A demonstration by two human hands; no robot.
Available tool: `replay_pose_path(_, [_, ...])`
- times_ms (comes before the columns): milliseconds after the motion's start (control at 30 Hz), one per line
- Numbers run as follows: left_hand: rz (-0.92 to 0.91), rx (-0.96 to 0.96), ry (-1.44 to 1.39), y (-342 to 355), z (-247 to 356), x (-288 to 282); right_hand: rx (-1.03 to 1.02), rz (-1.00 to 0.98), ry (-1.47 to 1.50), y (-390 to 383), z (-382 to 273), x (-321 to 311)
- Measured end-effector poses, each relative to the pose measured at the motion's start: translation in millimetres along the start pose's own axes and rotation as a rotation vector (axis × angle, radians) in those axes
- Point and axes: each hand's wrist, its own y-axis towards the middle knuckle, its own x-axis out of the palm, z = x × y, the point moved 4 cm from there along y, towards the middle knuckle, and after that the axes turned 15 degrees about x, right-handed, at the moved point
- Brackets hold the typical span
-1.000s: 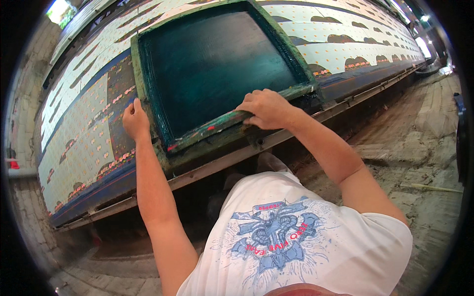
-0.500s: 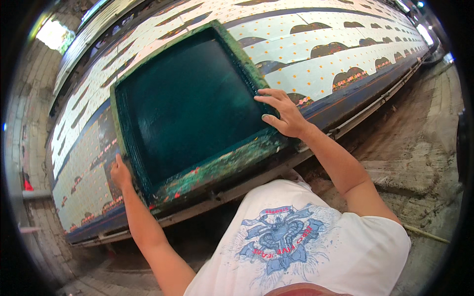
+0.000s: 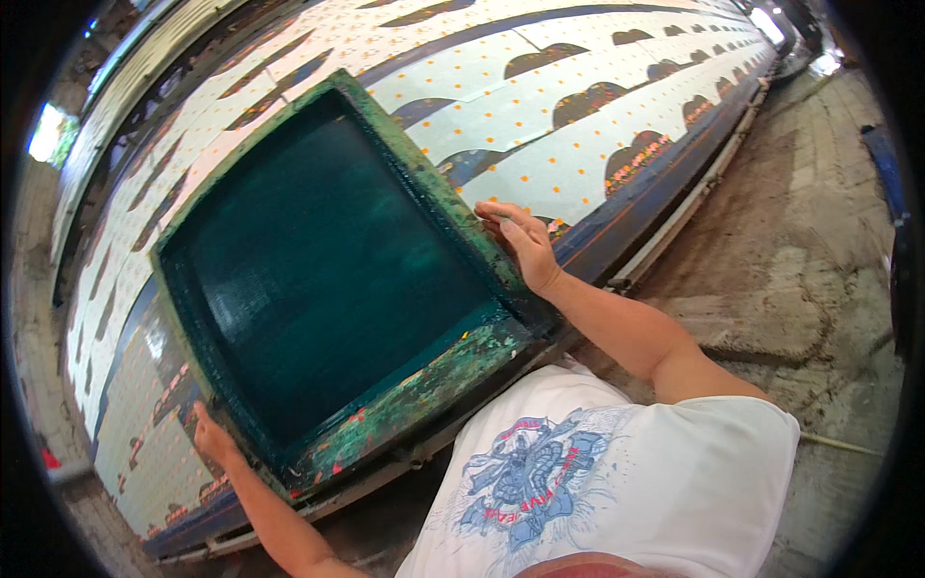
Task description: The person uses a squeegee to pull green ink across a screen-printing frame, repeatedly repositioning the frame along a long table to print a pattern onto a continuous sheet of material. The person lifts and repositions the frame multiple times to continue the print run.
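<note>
A square printing screen (image 3: 416,166) with a paint-crusted green wooden frame lies tilted across the long table. Its inside is coated in dark green-black ink (image 3: 318,260). At the frame's left side, my left hand (image 3: 214,438) is closed on the outer edge, thumb pointing up, its other fingers partly hidden. My right hand (image 3: 522,246) grips the right rim, fingers bent together against the wood. Beneath and around the screen is white fabric (image 3: 491,154) printed with orange dots and dark scalloped shapes with flowers.
A dark table edge with a metal rail (image 3: 665,241) runs away to the far right. Beyond it is a stained concrete floor (image 3: 771,260). Another long pale table (image 3: 116,120) stands at the far left. A thin pale rod (image 3: 838,443) lies on the floor at right.
The screen has shifted left and down in the view, both hands moving along with it. My right hand has gone from spread fingers over the rim to fingers together at its outer side.
</note>
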Motion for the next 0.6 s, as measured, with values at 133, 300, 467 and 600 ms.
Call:
replay_pose_path(133, [0.031,0.042,-0.023,1.4,0.7,1.5,-0.135,0.197,-0.27,-0.9,-20.3,-1.0])
replay_pose_path(300, [0.029,0.038,-0.014,4.8,-1.6,0.5,-0.307,0.511,-1.268,62.7,-89.9,-88.7])
replay_pose_path(467, [0.06,0.082,-0.055,6.2,-10.1,7.3,-0.253,0.556,-1.647,101.0,-105.0,-129.5])
replay_pose_path(600, [0.056,0.102,0.026,7.0,-4.5,-0.4,-0.141,0.416,-1.759,116.7,-95.4,-132.5])
